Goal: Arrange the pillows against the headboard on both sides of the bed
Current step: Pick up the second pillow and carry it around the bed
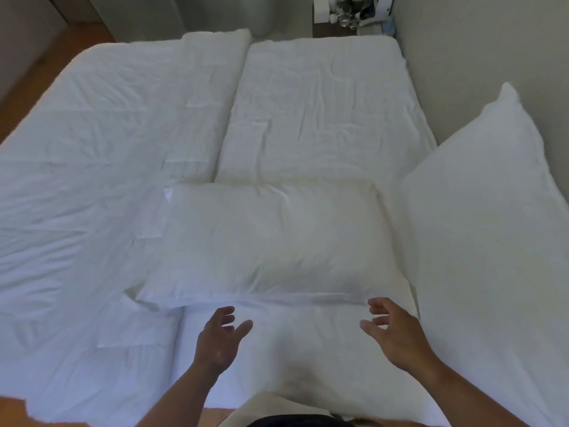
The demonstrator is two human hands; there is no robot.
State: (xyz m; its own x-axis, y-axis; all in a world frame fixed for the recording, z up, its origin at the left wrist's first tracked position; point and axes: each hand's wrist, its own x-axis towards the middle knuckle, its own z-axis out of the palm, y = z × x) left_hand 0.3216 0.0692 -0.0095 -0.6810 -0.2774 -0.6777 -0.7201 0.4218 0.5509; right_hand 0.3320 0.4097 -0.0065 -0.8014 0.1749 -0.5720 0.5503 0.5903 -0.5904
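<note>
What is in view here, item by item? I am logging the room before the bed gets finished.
pillow: one, white, lying flat near the bed's near end, just beyond the hands
large pillow: one, white, propped at the right by the wall
duvets: two, white, side by side across the bed
side table: one, dark, far end, with small items too blurred to name
floor: wooden, brown, far left
left hand: open, empty, above the sheet
right hand: open, empty, above the sheet

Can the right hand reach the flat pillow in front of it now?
Probably yes. The right hand is open, just short of the flat pillow, whose near edge lies bare, with nothing between them.
</note>
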